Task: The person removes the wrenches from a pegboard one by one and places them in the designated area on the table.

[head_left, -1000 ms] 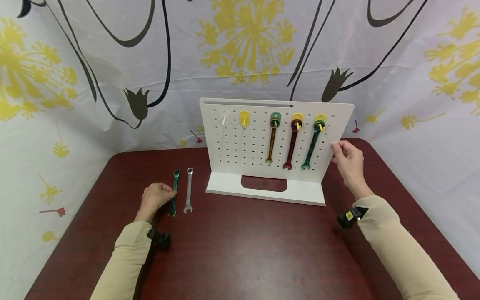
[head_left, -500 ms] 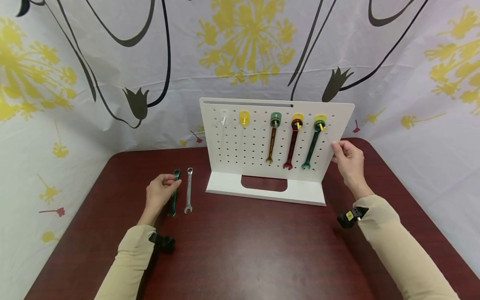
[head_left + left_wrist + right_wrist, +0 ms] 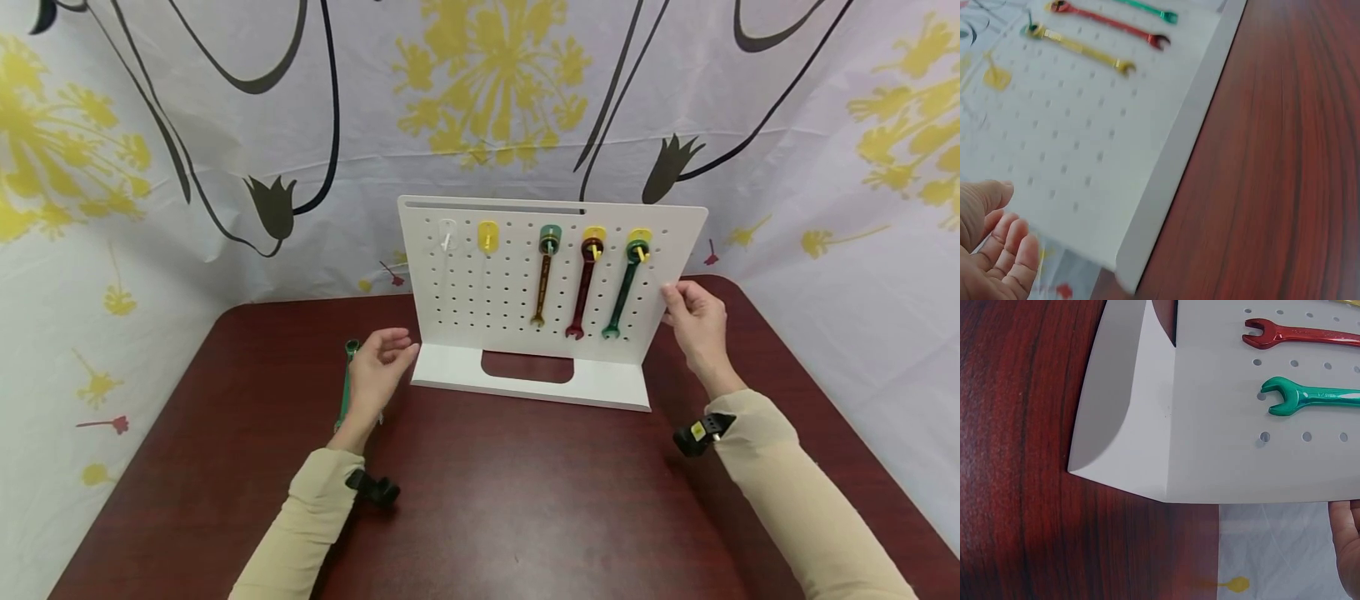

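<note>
My left hand [image 3: 378,375] is beside the lower left edge of the white pegboard stand [image 3: 468,308], fingers loosely bent and nothing visible between them. Whether it touches the board I cannot tell. Under that hand lie a green combination wrench [image 3: 346,387] and a silver wrench, which is almost wholly hidden. At the board's right edge, my right hand [image 3: 697,329] grips the panel between thumb and fingers. Hanging from hooks are a gold wrench [image 3: 542,287], a red wrench [image 3: 583,292] and another green wrench [image 3: 623,292]; the left wrist view [image 3: 1100,22] shows them too.
A clear hook [image 3: 447,237] and a yellow hook [image 3: 488,237] on the board's left side bear no wrench. The stand's base [image 3: 600,387] rests on a dark red wood table [image 3: 480,500]. Behind hangs a patterned white curtain [image 3: 360,225].
My left hand has moved right and away from the green wrench on the table, passing over the silver one towards the board. Both wrenches stay on the table. My right hand keeps its place.
</note>
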The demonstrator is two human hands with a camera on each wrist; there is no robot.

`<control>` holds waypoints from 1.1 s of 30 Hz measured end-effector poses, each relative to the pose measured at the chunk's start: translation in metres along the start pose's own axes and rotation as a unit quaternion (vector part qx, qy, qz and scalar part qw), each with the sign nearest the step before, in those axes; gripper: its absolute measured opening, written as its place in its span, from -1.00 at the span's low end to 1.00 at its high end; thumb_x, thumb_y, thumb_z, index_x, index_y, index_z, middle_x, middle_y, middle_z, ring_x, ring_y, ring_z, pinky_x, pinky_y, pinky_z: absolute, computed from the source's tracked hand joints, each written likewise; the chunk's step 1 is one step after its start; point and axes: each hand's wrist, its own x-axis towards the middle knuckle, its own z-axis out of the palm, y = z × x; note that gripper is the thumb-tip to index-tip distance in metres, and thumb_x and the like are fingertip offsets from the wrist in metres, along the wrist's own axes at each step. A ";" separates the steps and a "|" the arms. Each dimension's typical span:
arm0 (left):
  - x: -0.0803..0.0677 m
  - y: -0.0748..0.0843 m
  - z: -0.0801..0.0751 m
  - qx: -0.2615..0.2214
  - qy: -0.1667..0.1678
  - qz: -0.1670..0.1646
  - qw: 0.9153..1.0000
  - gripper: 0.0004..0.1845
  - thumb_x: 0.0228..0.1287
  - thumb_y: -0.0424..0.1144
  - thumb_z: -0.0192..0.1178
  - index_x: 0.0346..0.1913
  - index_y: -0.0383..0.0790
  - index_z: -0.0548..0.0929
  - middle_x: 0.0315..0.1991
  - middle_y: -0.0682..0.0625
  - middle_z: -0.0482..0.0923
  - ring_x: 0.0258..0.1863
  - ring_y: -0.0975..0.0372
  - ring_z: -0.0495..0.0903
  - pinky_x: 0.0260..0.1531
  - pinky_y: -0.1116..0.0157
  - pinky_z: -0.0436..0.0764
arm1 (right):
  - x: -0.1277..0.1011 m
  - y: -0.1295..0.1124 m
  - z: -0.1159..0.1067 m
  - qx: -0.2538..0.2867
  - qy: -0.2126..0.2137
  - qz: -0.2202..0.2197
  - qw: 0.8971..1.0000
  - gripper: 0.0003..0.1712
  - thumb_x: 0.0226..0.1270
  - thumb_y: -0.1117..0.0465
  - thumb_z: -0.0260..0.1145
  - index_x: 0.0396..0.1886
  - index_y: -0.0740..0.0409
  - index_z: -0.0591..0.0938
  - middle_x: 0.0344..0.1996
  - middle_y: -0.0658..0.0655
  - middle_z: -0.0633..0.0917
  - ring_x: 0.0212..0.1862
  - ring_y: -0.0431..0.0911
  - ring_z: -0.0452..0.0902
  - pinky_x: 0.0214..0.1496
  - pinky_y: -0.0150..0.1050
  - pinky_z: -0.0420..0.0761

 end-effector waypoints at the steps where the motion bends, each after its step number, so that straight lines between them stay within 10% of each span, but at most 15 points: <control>1: -0.001 0.002 0.005 -0.009 -0.001 0.004 1.000 -0.69 0.14 -0.28 0.34 -0.05 -0.28 0.61 -0.14 -0.17 0.67 -0.22 0.13 0.64 -0.22 0.52 0.55 | 0.000 0.000 0.000 -0.004 -0.001 0.000 1.000 -0.82 0.35 0.15 0.20 -0.32 0.17 0.62 -0.44 -0.26 0.60 -0.35 -0.41 0.52 -0.32 -0.62 0.57; 19: -0.004 0.037 0.085 -0.146 -0.040 0.039 0.988 -0.66 0.09 -0.43 0.33 -0.04 -0.40 0.58 -0.12 -0.28 0.64 -0.21 0.01 0.63 -0.18 0.35 0.66 | -0.014 -0.030 0.001 -0.020 -0.015 0.000 1.000 -0.74 0.39 0.21 0.15 -0.26 0.38 0.57 -0.46 -0.20 0.58 -0.39 -0.35 0.48 -0.32 -0.65 0.54; 33: -0.011 0.082 0.111 -0.172 -0.043 0.076 0.981 -0.68 0.11 -0.54 0.25 -0.06 -0.60 0.50 -0.12 -0.44 0.57 -0.18 -0.16 0.61 -0.12 0.13 0.65 | -0.015 -0.032 0.001 -0.027 -0.017 -0.003 0.999 -0.69 0.40 0.20 0.14 -0.22 0.45 0.55 -0.47 -0.23 0.57 -0.35 -0.37 0.50 -0.28 -0.59 0.58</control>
